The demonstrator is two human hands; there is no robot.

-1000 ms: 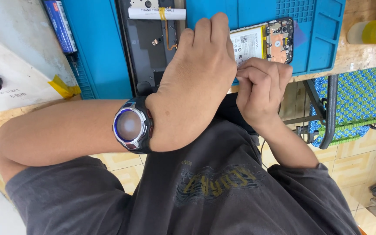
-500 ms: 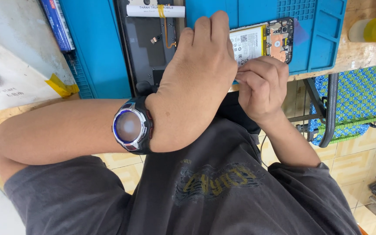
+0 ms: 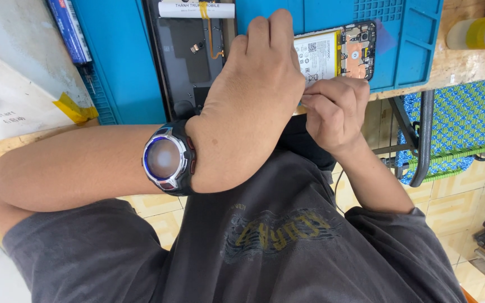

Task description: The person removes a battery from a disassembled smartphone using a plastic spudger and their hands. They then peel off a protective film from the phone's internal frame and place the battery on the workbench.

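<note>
1. Pressing down on the opened smartphone (image 3: 338, 56), the left hand (image 3: 248, 106) lies palm-down across its near half, fingers curled over the far edge. Hand is flat and clamping, not a fist.
2. Right hand (image 3: 335, 112) is bunched at the phone's near edge, fingertips (image 3: 310, 98) pinched together right at the rim. Whether they hold a tool or a part is hidden by the left hand, can't tell.
3. Phone sits back-off on the blue work mat (image 3: 411, 50), at the wooden bench (image 3: 467, 64) edge. Exposed: white battery with yellow strip, circuit board at the right end.
4. Just left of the phone on the same mat: a dark rear panel (image 3: 189, 62) with an orange flex strip, a white battery (image 3: 196, 9) resting across its top.
5. Left wrist wears a round watch (image 3: 166, 159) with a blue-rimmed dial.
6. Far left: white box (image 3: 18, 95) with a green button and yellow tape.
7. Right, beyond the bench: woven blue-green chair (image 3: 456, 126).
</note>
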